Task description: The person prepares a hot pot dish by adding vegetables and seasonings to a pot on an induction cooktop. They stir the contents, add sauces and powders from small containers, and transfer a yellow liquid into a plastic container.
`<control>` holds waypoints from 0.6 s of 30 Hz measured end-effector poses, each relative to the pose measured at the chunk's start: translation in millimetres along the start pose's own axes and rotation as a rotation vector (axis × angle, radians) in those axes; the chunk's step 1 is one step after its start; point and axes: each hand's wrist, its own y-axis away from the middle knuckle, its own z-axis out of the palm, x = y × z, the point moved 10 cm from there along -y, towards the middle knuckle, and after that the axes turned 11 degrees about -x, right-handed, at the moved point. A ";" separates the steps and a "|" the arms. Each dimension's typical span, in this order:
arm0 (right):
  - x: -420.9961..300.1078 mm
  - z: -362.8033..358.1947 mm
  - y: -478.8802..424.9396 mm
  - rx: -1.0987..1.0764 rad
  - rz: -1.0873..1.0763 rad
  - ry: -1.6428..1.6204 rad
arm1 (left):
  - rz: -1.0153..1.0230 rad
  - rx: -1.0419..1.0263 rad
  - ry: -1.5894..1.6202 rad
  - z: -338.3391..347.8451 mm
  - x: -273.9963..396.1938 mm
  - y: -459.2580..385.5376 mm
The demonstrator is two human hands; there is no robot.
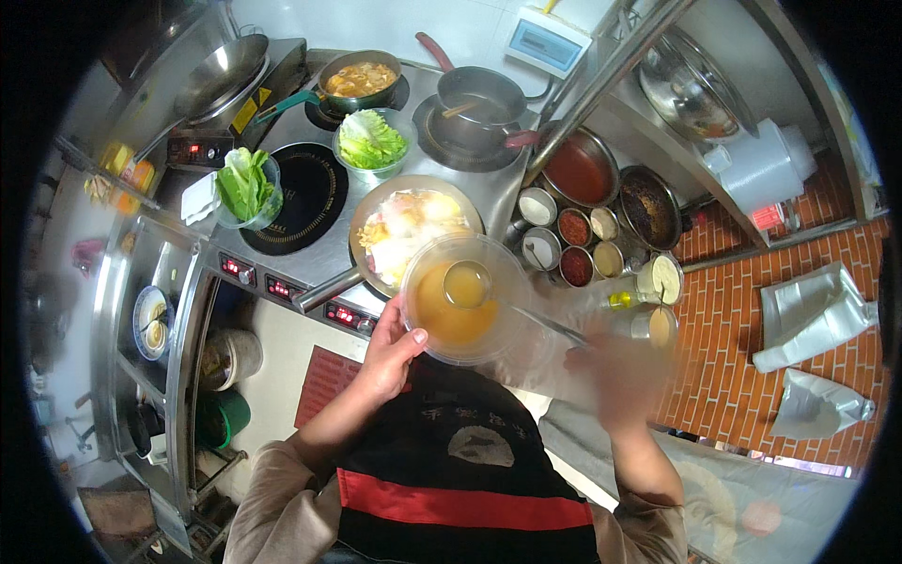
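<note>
My left hand [390,347] grips the rim of a clear plastic bowl [509,278] that holds orange-brown liquid [440,321]. The round head of a metal ladle [467,284] is inside the bowl, filled with some of this liquid. Its long handle runs to my right hand [620,377], which is blurred but closed around the handle's end. Just beyond the bowl, partly covered by it, a pan [363,211] with a metal handle sits on a burner. Whitish and yellow food [423,222], apparently with egg, fills that pan.
Lettuce stands in two clear tubs, a left one [246,187] and a middle one [373,144]. Behind are a pan of stew [361,79] and a dark pot [481,99]. Seasoning containers [576,227] and a pot of red sauce [579,169] crowd the right, below a metal rail [606,77].
</note>
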 end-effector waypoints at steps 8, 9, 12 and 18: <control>36.1 6.4 -19.0 0.016 0.157 -0.297 | 0.057 0.132 0.029 -24.4 11.9 21.7; 34.4 8.9 -22.0 0.004 0.151 -0.307 | 0.058 0.135 0.028 -27.5 12.6 24.6; 29.8 16.9 -29.9 -0.034 0.131 -0.304 | 0.070 0.145 0.025 -36.2 15.8 32.7; 29.7 31.8 -47.8 -0.094 0.120 -0.255 | 0.125 0.172 0.042 -32.0 34.3 34.2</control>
